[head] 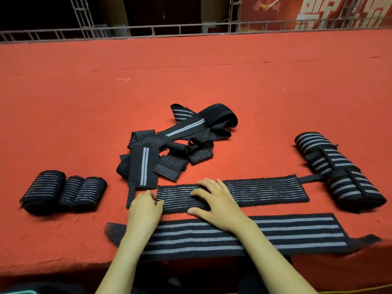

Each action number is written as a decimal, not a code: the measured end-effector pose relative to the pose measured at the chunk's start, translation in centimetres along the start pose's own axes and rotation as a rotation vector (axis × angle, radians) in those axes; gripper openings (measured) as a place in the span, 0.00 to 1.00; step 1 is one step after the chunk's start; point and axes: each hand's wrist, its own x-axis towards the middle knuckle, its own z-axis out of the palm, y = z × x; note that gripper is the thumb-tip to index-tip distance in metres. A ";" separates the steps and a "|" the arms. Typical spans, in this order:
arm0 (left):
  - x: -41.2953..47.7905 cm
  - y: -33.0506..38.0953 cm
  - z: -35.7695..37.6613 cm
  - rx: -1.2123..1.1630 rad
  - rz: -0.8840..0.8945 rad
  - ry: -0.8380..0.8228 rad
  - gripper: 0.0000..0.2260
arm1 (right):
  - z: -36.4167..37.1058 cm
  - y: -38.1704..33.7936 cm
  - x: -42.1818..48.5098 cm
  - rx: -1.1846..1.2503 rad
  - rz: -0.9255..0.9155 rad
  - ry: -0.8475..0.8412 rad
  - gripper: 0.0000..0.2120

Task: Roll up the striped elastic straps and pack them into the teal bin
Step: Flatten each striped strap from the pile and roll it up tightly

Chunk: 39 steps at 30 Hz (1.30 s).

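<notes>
1. Teal patch (22,291): lowest left corner, below the counter edge. Too little shows to tell what it is.
2. Wide-striped strap (275,234): 1 piece, black with grey bands, laid flat lengthwise along the near edge of the counter (212,71). Both forearms cross over it.
3. Left hand (146,211): at the left end of the thin-striped strap (265,190), fingers curled and pinching that end's edge.
4. Right hand (214,202): palm down on the same strap, just right of the left hand, fingers spread and pressing it flat.
5. Thin-striped strap: 1 piece, black with fine pale lines, flat on the counter just beyond the wide-striped strap. A narrow tab at its right end reaches the right-hand bundle.
6. Rolled straps (63,192): 3 rolls, fine-lined, side by side and touching, at left.
7. Rolled wide-striped bundle (339,172): at right, lying at a slant. The count cannot be told.
8. Loose pile of straps (180,141): centre, tangled, mixed fine and broad stripes, just beyond the hands.
9. Counter: covered in red carpet, running far back.
10. Metal railing (169,29): along the far edge.
11. Red sign (318,13): pale characters, behind the railing at right.
</notes>
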 end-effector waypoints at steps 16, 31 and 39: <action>-1.4 1.4 1.0 -0.160 0.205 0.209 0.09 | 0.6 0.0 0.0 0.000 -0.106 0.029 0.22; -0.7 0.6 1.2 -0.367 0.091 -0.019 0.14 | -1.8 3.2 -1.2 0.018 0.021 -0.072 0.26; -2.1 2.1 2.8 -0.362 0.271 0.175 0.11 | -1.4 3.1 -1.8 0.000 -0.005 0.039 0.23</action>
